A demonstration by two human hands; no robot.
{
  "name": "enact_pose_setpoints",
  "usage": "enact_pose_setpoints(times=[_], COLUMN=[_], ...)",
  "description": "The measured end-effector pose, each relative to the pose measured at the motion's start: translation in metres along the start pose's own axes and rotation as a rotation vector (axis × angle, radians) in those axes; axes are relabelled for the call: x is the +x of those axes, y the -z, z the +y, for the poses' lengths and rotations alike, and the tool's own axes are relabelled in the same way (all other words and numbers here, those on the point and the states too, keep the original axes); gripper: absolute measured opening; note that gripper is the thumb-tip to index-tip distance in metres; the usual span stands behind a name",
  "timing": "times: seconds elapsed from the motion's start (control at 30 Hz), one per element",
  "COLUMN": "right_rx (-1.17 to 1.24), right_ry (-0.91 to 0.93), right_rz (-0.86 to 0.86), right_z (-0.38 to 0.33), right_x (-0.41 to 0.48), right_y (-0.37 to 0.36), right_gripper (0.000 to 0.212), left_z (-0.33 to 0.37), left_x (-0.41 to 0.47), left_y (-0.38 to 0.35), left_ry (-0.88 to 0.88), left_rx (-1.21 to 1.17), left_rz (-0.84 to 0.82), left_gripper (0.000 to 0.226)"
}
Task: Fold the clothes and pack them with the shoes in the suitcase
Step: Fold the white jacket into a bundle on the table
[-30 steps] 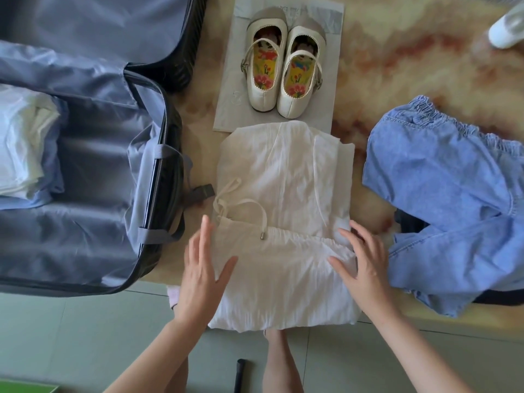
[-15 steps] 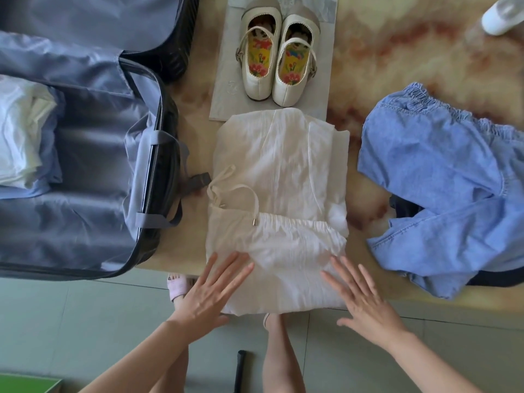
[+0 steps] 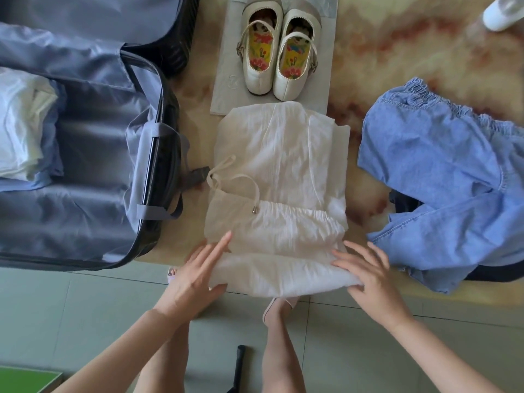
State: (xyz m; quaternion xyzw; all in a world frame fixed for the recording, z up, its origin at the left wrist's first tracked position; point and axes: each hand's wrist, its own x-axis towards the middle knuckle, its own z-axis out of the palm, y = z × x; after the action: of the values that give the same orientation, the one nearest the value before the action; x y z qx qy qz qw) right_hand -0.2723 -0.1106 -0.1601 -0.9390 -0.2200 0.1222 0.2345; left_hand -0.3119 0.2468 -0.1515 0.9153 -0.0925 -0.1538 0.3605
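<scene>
A folded white garment [image 3: 280, 180] with thin straps lies on the rug in front of me. My left hand [image 3: 195, 273] holds its near-left corner, fingers on top and thumb under the hem. My right hand [image 3: 371, 276] grips the near-right corner, where the fabric is bunched up slightly. A pair of cream shoes [image 3: 279, 56] with colourful insoles stands side by side beyond the garment. The open suitcase [image 3: 93, 165] lies to the left, with folded white clothes [image 3: 19, 131] inside. A crumpled blue denim garment [image 3: 442, 177] lies to the right.
The shoes stand on a grey sheet [image 3: 329, 80]. A dark garment [image 3: 402, 202] peeks out from under the denim. The patterned rug [image 3: 397, 52] ends at green floor tiles near my legs. A white object [image 3: 502, 12] is at the top right, and a black object [image 3: 239, 364] lies between my legs.
Both hands slid from the middle of the white garment back to its near edge. They now hold the two near corners, and the hem is slightly lifted.
</scene>
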Motion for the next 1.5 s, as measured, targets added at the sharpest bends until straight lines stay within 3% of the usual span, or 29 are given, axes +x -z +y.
enact_pose_setpoints(times=[0.1, 0.23, 0.33, 0.5, 0.63, 0.77, 0.97, 1.07, 1.13, 1.2, 1.27, 1.3, 1.33, 1.4, 1.5], right_rx=[0.133, 0.384, 0.567, 0.587, 0.65, 0.654, 0.639, 0.626, 0.626, 0.601, 0.548, 0.538, 0.525, 0.478, 0.229], right_ry=[-0.152, -0.436, -0.497, -0.607, -0.729, -0.666, -0.582, -0.587, -0.624, -0.662, -0.693, -0.719, -0.717, -0.668, -0.445], right_rz=[0.119, 0.111, 0.212, 0.37, 0.304, 0.22, 0.539, 0.627, 0.608, 0.569, 0.533, 0.523, 0.496, 0.49, 0.454], right_z=[-0.011, -0.009, -0.012, -0.004, 0.003, -0.002, -0.004, 0.002, 0.01, 0.02, 0.021, 0.019, 0.016, 0.015, 0.008], right_x=[0.023, 0.062, 0.105, 0.173, 0.189, 0.167, 0.199, 0.24, 0.257, 0.267, 0.273, 0.274, 0.272, 0.262, 0.238], right_y=[0.025, 0.051, 0.071, 0.068, 0.054, 0.049, 0.061, 0.065, 0.06, 0.052, 0.046, 0.045, 0.044, 0.045, 0.049], right_gripper=[0.029, 0.038, 0.038, 0.053, 0.044, 0.057, 0.008, 0.023, 0.019, 0.029, 0.033, 0.022, 0.006, 0.051, 0.072], left_z=[0.011, 0.022, 0.031, 0.022, 0.01, 0.012, 0.015, 0.014, 0.011, 0.01, 0.011, 0.013, 0.017, 0.023, 0.01], left_x=[0.016, 0.056, 0.092, 0.157, 0.177, 0.153, 0.179, 0.216, 0.235, 0.244, 0.237, 0.229, 0.218, 0.195, 0.171], left_y=[0.019, 0.05, 0.074, 0.079, 0.069, 0.067, 0.085, 0.095, 0.096, 0.093, 0.089, 0.087, 0.083, 0.071, 0.049], left_ry=[0.157, 0.307, 0.363, 0.523, 0.632, 0.551, 0.487, 0.48, 0.521, 0.535, 0.444, 0.345, 0.228, 0.037, -0.021], left_rx=[-0.16, -0.412, -0.584, -0.517, -0.573, -0.556, -0.443, -0.422, -0.424, -0.394, -0.182, -0.074, 0.001, 0.084, 0.232], left_rz=[0.196, 0.38, 0.452, 0.533, 0.452, 0.33, 0.623, 0.719, 0.706, 0.685, 0.717, 0.723, 0.677, 0.449, 0.179], left_gripper=[0.105, 0.113, 0.107, 0.096, 0.1, 0.105, 0.094, 0.088, 0.089, 0.089, 0.084, 0.08, 0.077, 0.077, 0.076])
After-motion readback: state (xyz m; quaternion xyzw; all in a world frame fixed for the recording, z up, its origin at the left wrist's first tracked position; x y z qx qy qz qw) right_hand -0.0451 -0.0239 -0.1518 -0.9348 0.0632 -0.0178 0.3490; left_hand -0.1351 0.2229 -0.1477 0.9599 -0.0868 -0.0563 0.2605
